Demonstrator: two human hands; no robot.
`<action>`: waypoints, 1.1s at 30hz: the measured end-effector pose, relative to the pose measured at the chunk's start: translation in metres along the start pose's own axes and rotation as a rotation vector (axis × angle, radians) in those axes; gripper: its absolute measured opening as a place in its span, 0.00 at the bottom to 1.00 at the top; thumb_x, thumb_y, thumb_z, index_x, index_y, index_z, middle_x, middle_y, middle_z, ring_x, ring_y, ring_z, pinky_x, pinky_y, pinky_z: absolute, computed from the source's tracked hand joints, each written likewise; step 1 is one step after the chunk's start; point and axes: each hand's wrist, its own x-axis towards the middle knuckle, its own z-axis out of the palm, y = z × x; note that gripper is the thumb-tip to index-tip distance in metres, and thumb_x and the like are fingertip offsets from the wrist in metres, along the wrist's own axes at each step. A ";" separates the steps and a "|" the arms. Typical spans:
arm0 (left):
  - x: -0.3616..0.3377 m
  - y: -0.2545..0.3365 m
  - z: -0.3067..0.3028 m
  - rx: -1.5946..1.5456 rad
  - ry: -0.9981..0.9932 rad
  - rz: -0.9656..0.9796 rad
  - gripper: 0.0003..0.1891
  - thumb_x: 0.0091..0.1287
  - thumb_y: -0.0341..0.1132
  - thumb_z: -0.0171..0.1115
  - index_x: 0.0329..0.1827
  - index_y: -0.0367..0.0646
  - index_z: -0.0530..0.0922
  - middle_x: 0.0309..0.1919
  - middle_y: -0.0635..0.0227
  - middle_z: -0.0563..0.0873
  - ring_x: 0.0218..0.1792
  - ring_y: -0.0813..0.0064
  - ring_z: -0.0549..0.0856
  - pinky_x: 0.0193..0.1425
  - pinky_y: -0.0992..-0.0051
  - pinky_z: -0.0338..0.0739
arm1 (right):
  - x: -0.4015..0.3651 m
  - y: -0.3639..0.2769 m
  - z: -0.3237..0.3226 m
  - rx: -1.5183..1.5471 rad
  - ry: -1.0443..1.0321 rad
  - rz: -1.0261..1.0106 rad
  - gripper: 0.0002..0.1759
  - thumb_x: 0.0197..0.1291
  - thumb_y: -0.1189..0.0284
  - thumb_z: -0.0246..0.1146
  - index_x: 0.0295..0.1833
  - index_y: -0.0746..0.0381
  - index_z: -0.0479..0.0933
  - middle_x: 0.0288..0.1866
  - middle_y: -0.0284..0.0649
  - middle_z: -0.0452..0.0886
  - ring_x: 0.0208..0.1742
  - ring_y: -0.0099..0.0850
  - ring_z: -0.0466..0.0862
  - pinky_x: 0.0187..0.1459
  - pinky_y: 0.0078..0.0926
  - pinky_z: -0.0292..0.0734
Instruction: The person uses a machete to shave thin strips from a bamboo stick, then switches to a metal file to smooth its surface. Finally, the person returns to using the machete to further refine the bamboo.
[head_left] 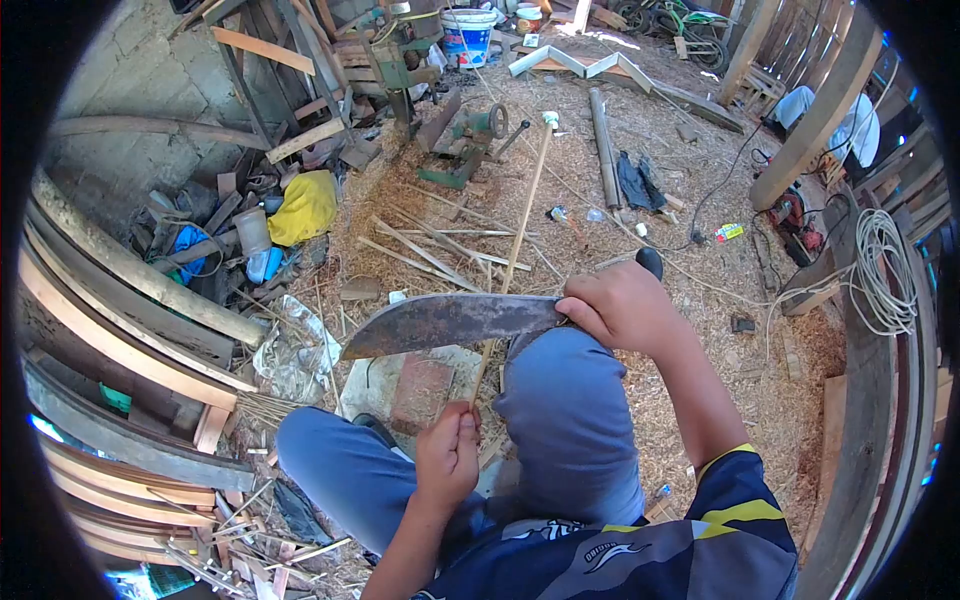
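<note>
Gripping a big knife [430, 326] by its handle, the fingers of the right hand [618, 305] are clamped tight, apparently so the blade, pointing to nine o'clock, lies across the stick [525, 220]. The left hand [447, 457] has its fingers closed round the stick's near end, likely to steady it as it slants out toward one o'clock. Bent knees [565, 390] flank that grip, perhaps bracing the body. Beyond the blade, at twelve o'clock, thin offcuts [430, 256] lie on shavings [720, 300].
</note>
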 end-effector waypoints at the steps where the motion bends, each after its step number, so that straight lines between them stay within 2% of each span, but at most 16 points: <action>1: -0.005 -0.005 -0.002 0.019 0.008 0.011 0.11 0.84 0.32 0.54 0.43 0.37 0.79 0.24 0.69 0.80 0.25 0.78 0.81 0.33 0.74 0.76 | -0.001 0.001 0.000 -0.004 0.003 0.012 0.23 0.79 0.53 0.59 0.35 0.58 0.82 0.25 0.50 0.83 0.32 0.53 0.86 0.37 0.54 0.78; 3: -0.021 -0.019 -0.007 0.059 0.023 0.035 0.11 0.84 0.33 0.55 0.43 0.37 0.79 0.24 0.68 0.80 0.25 0.77 0.81 0.33 0.74 0.76 | -0.005 0.003 -0.002 -0.011 0.009 0.035 0.23 0.79 0.53 0.59 0.35 0.58 0.82 0.25 0.49 0.83 0.32 0.54 0.86 0.37 0.53 0.78; 6: -0.039 -0.030 -0.014 0.057 -0.025 -0.017 0.07 0.83 0.29 0.56 0.46 0.36 0.81 0.25 0.63 0.83 0.26 0.70 0.85 0.33 0.69 0.78 | -0.006 0.005 -0.006 -0.022 0.009 0.032 0.23 0.79 0.53 0.59 0.35 0.58 0.82 0.26 0.49 0.83 0.32 0.53 0.86 0.37 0.53 0.79; 9: -0.050 -0.036 -0.014 0.002 -0.038 -0.087 0.08 0.83 0.30 0.57 0.46 0.36 0.81 0.25 0.62 0.83 0.26 0.71 0.85 0.33 0.70 0.79 | -0.009 0.006 -0.007 -0.002 0.001 0.032 0.20 0.79 0.56 0.59 0.36 0.58 0.78 0.25 0.47 0.78 0.32 0.52 0.83 0.37 0.53 0.73; 15: -0.070 -0.053 -0.022 0.020 -0.074 -0.103 0.09 0.83 0.32 0.57 0.45 0.36 0.81 0.27 0.62 0.85 0.27 0.71 0.86 0.35 0.71 0.80 | -0.015 0.013 -0.006 0.049 0.015 0.056 0.20 0.80 0.58 0.57 0.36 0.60 0.77 0.26 0.49 0.78 0.33 0.55 0.82 0.37 0.54 0.72; 18: -0.079 -0.054 -0.027 0.074 -0.086 -0.096 0.10 0.84 0.32 0.57 0.45 0.36 0.81 0.28 0.62 0.86 0.28 0.70 0.87 0.35 0.70 0.81 | -0.020 0.019 -0.004 0.023 0.023 0.097 0.23 0.80 0.54 0.57 0.36 0.58 0.82 0.26 0.50 0.82 0.32 0.54 0.86 0.37 0.53 0.78; 33: -0.101 -0.062 -0.042 0.053 -0.104 -0.123 0.10 0.83 0.32 0.57 0.43 0.36 0.81 0.25 0.62 0.83 0.24 0.68 0.84 0.33 0.71 0.78 | -0.026 0.022 -0.011 -0.002 0.005 0.165 0.24 0.81 0.54 0.56 0.37 0.60 0.83 0.30 0.52 0.84 0.36 0.56 0.86 0.41 0.54 0.78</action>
